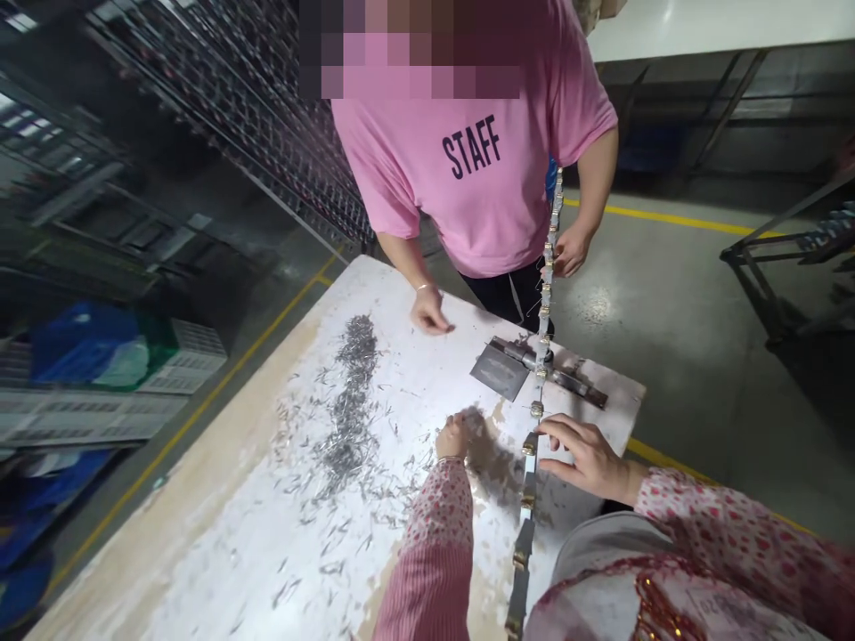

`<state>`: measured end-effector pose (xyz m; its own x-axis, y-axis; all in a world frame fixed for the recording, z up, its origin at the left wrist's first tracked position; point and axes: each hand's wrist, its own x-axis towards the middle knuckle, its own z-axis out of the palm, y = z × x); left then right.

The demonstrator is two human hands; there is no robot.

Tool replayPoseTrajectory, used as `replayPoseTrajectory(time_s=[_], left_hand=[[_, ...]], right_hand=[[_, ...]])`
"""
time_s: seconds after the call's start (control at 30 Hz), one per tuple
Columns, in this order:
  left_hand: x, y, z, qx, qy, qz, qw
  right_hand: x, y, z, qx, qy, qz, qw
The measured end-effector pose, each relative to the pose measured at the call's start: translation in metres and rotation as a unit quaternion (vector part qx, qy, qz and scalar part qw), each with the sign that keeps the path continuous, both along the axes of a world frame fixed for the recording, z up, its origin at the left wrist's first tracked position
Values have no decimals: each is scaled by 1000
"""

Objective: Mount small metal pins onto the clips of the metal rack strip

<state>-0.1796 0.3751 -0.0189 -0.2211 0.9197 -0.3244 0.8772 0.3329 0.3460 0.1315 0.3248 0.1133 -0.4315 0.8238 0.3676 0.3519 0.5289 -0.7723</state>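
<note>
Lying open, the right hand (588,458) has its fingertips at a gold-clipped strip (528,485), contact hard to make out; the strip's near end runs out of view below the frame. The left hand (454,436), loosely curled and empty, sits mid-counter (200,543). Past the far edge, a co-worker's hand (571,254), below a pink "STAFF" T-shirt (474,169), grips the strip.

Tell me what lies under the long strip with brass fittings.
The strip runs across a white-topped table and over a dark metal bar beside a grey plate. The surface directly beneath the strip is covered; only what lies either side of it shows.
</note>
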Motion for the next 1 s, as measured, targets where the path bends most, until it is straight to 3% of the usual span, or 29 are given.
replayPoseTrajectory(time_s=[0.23,0.4,0.5,0.6,0.7,0.8,1.0], left_hand=[[-28,-7,59,73,-148,83,983],[-5,-18,111,108,-258,63,958],[27,-27,150,150,-328,12,933],[62,-34,192,190,-346,-102,913],[88,-37,223,227,-323,-222,891],[102,-34,237,254,-305,-294,869],[108,-29,238,261,-274,-346,859]], right_hand=[[-15,1,-8,8,-69,-30,997],[-24,1,-14,42,-125,-73,989],[-24,3,-14,48,-133,-74,987],[-24,4,-13,44,-119,-65,990],[-25,5,-15,26,-100,-57,993],[-27,5,-16,18,-101,-52,993],[-26,6,-17,18,-119,-42,992]])
